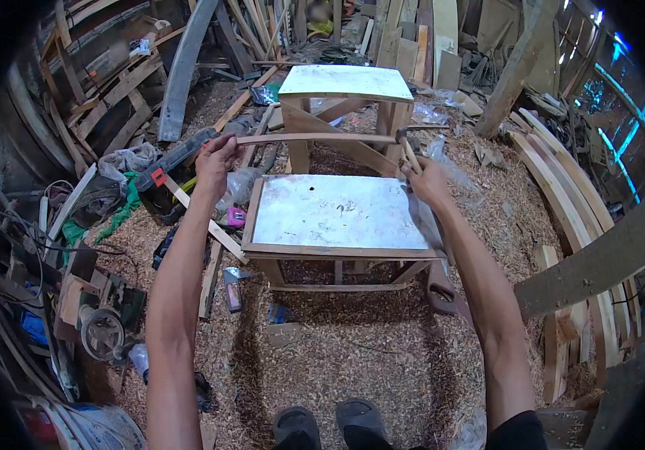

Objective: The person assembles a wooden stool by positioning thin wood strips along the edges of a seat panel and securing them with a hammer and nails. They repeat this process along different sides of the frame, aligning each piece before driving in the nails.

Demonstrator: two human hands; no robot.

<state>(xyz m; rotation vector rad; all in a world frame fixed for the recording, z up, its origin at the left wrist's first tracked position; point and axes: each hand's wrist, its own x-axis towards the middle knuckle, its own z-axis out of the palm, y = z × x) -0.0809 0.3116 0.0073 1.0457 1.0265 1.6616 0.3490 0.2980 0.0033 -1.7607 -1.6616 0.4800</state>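
My left hand pinches one end of a thin wooden strip, which stretches level across to the right. A hammer is in my right hand, fingers closed round its wooden handle. The hammer's head overlaps the far right end of the strip in this view. Below both hands stands a low wooden stool with a white top and wood edging along its front and left. Behind the strip is a second white-topped wooden stool with crossed braces.
A handsaw hangs down at the near stool's right side. A pink tape measure, a try square and a dark toolbox lie left. Curved planks lean at right. Wood shavings cover the floor.
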